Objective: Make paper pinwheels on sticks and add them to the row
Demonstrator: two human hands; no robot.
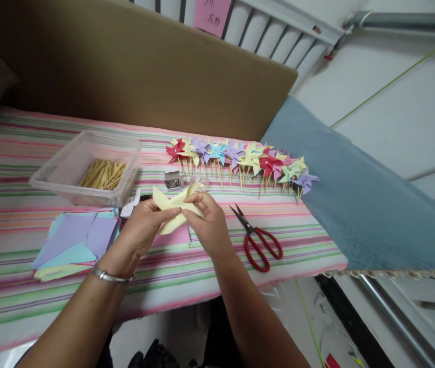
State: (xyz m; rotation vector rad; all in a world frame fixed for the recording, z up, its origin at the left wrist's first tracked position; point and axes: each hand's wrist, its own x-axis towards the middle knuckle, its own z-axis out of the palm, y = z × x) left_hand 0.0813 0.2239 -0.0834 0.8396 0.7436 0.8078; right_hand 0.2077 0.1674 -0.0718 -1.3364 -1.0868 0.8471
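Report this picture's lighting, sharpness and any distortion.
Head view: the brown panel dims toward the upper left, while the wall at right is brighter. Head view: edges of the yellow paper are discernible; writing on the pink note is soft and cropped. Head view: railing bars slant, so the scene looks tilted.

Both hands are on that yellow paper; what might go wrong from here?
The yellow paper, pinched between left hand and right hand, might crease or tear. The small open box of metal pieces, just beyond them, could get knocked over. The scissors lie near the right hand, blades parted, and might nick it.
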